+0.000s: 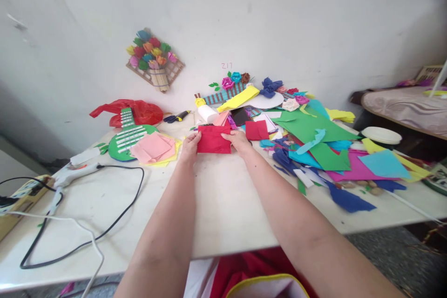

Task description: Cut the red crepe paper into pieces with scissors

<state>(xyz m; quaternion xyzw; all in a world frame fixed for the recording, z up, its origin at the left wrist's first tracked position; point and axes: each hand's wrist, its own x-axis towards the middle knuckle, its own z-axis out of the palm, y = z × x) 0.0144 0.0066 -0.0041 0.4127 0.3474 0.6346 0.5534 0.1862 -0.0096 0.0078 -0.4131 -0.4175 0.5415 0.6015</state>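
Stretched between my two hands is a flat piece of red crepe paper (214,140), held a little above the white table (223,195). My left hand (190,145) pinches its left edge with the thumb on top. On the other side my right hand (238,140) grips the right edge the same way. Another red paper piece (257,130) lies just right of my right hand. Left of my left hand rests a stack of pink paper squares (153,147) on yellow sheets. The fingers beneath the held paper are hidden.
A glue gun (78,174) and its looping black cord lie left, near a power strip (26,200). A green guitar-shaped craft (127,137), pliers (177,117) and a red plastic bag (132,111) are behind. Coloured paper scraps, including a green sheet (317,125), cover the right side.
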